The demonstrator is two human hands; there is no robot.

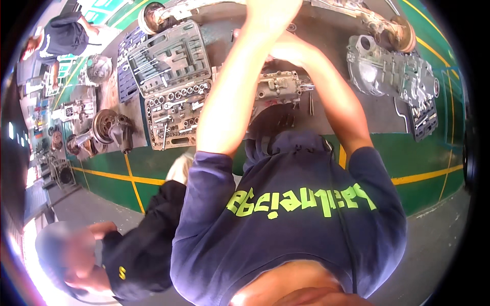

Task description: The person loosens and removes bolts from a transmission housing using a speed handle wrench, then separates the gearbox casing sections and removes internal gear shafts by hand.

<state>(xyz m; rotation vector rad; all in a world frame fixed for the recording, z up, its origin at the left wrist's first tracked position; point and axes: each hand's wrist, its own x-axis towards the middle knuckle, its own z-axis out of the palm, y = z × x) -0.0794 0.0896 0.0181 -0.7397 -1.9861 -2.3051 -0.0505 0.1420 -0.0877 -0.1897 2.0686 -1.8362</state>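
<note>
My left hand [274,11] is raised over the far side of the bench, washed out by glare and cut by the upper edge, its fingers out of sight. My right hand [292,47] reaches across behind my left forearm, which hides most of its fingers. Whether either hand holds something cannot be made out. Just below my right hand lies a metal gearbox housing [279,86], partly covered by my left forearm. Thin metal rods [311,103] lie at its right end. Left of my arms, a socket set case [179,141] lies open, full of sockets and wrenches.
A large bell-shaped transmission case [375,71] stands at the right, beside a small tool tray [425,122]. Axle assemblies with a brake drum [403,34] line the far edge. A co-worker [138,250] is close at my left; another person [64,35] stands farther off.
</note>
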